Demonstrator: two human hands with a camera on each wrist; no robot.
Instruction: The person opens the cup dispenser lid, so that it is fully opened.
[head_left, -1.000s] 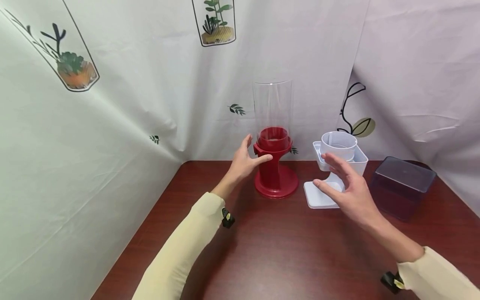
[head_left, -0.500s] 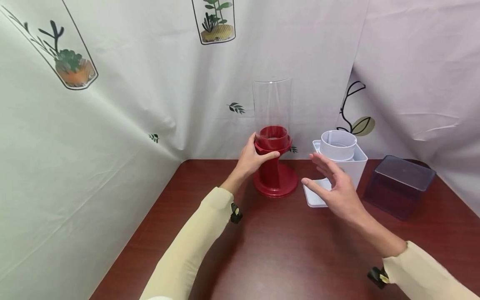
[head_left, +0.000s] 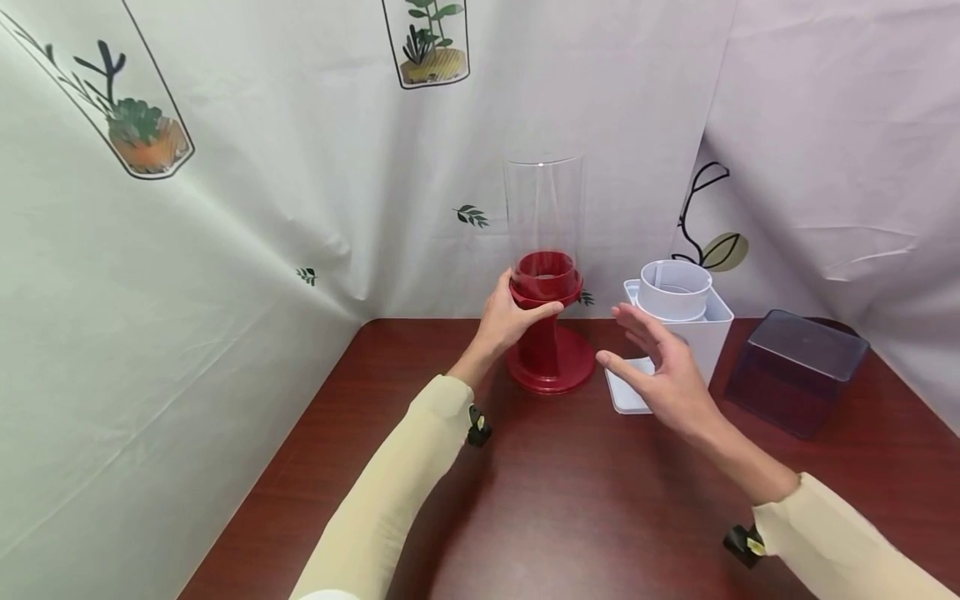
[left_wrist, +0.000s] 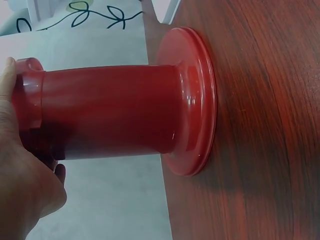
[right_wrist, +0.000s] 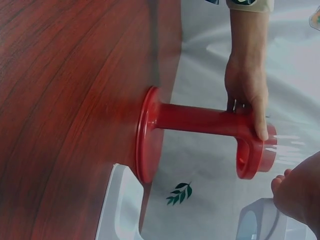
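Observation:
My left hand [head_left: 504, 321] grips the collar of a red dispenser stand [head_left: 552, 367] with a round base, standing upright on the table. Its thumb lies across the front of the collar; the other fingers go behind and are partly hidden. A clear open-topped cylinder [head_left: 543, 200] rises from the red ring at the stand's top. In the left wrist view the red stand [left_wrist: 110, 110] appears sideways. My right hand [head_left: 671, 375] hovers with thumb and fingers spread, holding nothing. It is in front of a white stand [head_left: 708, 346] and hides part of it.
A white round ring [head_left: 675, 296] sits in the white stand's square top. To its right is a dark translucent box [head_left: 798, 375] on the reddish-brown wooden table [head_left: 570, 508]. A printed white cloth [head_left: 637, 108] hangs behind and at the left.
My left hand has moved right, from beside the red stand onto its collar, and now grips it. My right hand has shifted left, still holding nothing. The stands look unmoved.

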